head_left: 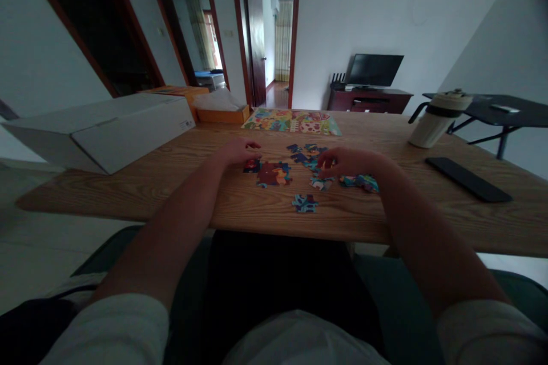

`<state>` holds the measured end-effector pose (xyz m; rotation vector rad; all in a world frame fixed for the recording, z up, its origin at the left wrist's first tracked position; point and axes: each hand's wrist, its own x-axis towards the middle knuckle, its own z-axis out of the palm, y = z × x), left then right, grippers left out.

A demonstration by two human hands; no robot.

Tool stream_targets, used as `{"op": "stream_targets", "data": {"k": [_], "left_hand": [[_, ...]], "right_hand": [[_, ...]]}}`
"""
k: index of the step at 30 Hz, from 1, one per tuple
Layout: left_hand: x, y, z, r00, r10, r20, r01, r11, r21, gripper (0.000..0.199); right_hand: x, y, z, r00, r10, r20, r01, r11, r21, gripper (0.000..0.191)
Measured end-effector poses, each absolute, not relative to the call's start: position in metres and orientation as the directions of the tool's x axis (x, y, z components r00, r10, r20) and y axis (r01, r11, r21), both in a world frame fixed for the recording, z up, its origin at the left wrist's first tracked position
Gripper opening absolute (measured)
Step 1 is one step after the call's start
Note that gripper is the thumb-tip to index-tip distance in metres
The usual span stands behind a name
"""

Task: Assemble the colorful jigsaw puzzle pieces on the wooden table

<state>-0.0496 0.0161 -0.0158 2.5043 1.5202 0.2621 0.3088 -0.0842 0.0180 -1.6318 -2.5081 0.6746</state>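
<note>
Nearest lies 1 small blue-and-white cardboard jigsaw cluster (pixel 305 203); beyond it, the joined reddish-brown cardboard jigsaw block (pixel 273 174), best kept flat and pressed from directly above. The left hand (pixel 236 151) curves loosely spread near its left end; the right hand (pixel 346 161) bends over loose blue cardboard pieces (pixel 298 157), whether pinching 1, I cannot tell.

Pale flask (pixel 434 124), white box (pixel 132 136), television (pixel 375 70)
</note>
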Motion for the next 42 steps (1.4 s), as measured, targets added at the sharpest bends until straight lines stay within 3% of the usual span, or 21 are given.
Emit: {"op": "stream_targets", "data": {"k": [2, 6, 10, 14, 20, 23, 28, 32, 42], "left_hand": [[-0.044, 0.01, -0.015, 0.458, 0.888, 0.025, 0.847, -0.445, 0.29, 0.066], [-0.034, 0.002, -0.016, 0.512, 0.858, -0.032, 0.835, -0.489, 0.253, 0.084], [-0.035, 0.006, -0.019, 0.531, 0.846, -0.045, 0.831, -0.509, 0.223, 0.087], [-0.041, 0.008, -0.018, 0.489, 0.869, -0.072, 0.856, -0.462, 0.231, 0.093], [-0.045, 0.007, -0.016, 0.46, 0.883, -0.093, 0.869, -0.425, 0.254, 0.087], [-0.045, 0.006, -0.015, 0.454, 0.886, -0.094, 0.873, -0.422, 0.243, 0.088], [-0.045, 0.005, -0.015, 0.439, 0.892, -0.107, 0.88, -0.404, 0.249, 0.091], [-0.045, 0.007, -0.016, 0.445, 0.888, -0.114, 0.877, -0.407, 0.256, 0.091], [-0.049, 0.01, -0.017, 0.471, 0.876, -0.106, 0.865, -0.435, 0.251, 0.086]], "right_hand": [[0.311, -0.084, 0.015, -0.429, 0.864, -0.264, 0.869, 0.315, -0.383, 0.052], [0.313, -0.079, 0.006, -0.359, 0.883, -0.303, 0.907, 0.253, -0.336, 0.066], [0.318, -0.074, 0.008, -0.335, 0.92, -0.202, 0.907, 0.258, -0.332, 0.081], [0.338, -0.058, 0.02, -0.196, 0.98, -0.028, 0.935, 0.179, -0.307, 0.07], [0.347, -0.029, 0.013, -0.16, 0.986, -0.04, 0.969, 0.149, -0.199, 0.064], [0.333, -0.024, -0.004, -0.189, 0.982, -0.028, 0.954, 0.177, -0.24, 0.067], [0.323, -0.019, -0.024, -0.221, 0.975, -0.034, 0.929, 0.2, -0.31, 0.044], [0.329, -0.021, -0.027, -0.188, 0.982, 0.012, 0.935, 0.183, -0.305, 0.046], [0.36, -0.024, -0.025, -0.153, 0.987, -0.054, 0.918, 0.122, -0.377, 0.048]]}}
